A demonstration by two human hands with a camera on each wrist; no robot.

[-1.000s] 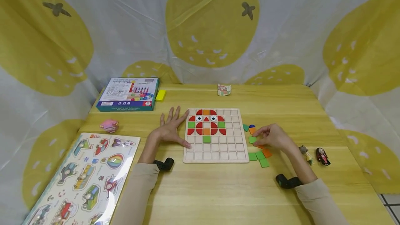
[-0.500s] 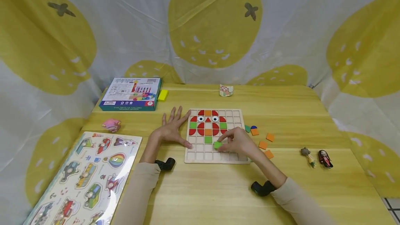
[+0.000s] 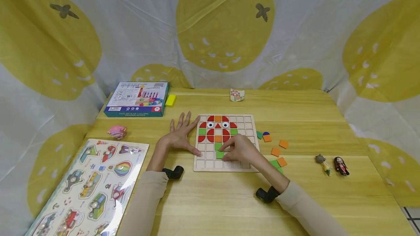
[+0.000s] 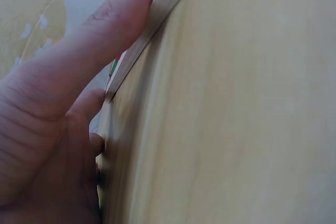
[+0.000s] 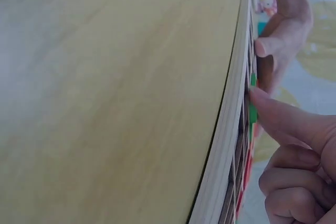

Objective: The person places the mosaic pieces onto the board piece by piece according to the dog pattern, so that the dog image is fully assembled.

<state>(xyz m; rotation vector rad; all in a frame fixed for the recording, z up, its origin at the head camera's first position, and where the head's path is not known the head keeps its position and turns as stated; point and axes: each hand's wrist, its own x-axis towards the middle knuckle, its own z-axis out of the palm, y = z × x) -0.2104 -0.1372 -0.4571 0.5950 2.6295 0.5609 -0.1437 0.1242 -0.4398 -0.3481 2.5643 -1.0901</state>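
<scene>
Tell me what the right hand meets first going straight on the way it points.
With the green tile at its fingers, the right hand would cross the board leftward and likely meet the left hand first, though depth is unclear.

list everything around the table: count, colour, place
grid board: 1, pale, centre
set pieces: many, mostly red, on board
pinched tile: 1, green, on board
loose tiles: 4 orange, some green, right
small pieces: 2, green/blue, right
box: 1, multicoloured, left
block: 1, yellow, beside box
toy: 1, pink, left
puzzle board: 1, multicoloured, left
figurines: 2, multicoloured, right
card: 1, multicoloured, far
table: 1, yellowish, beneath
cloth: uncounted, white/yellow, behind
cameras: 2, black, wrists
left hand: 1, beige-sleeved, board edge
right hand: 1, beige-sleeved, at tile
</scene>
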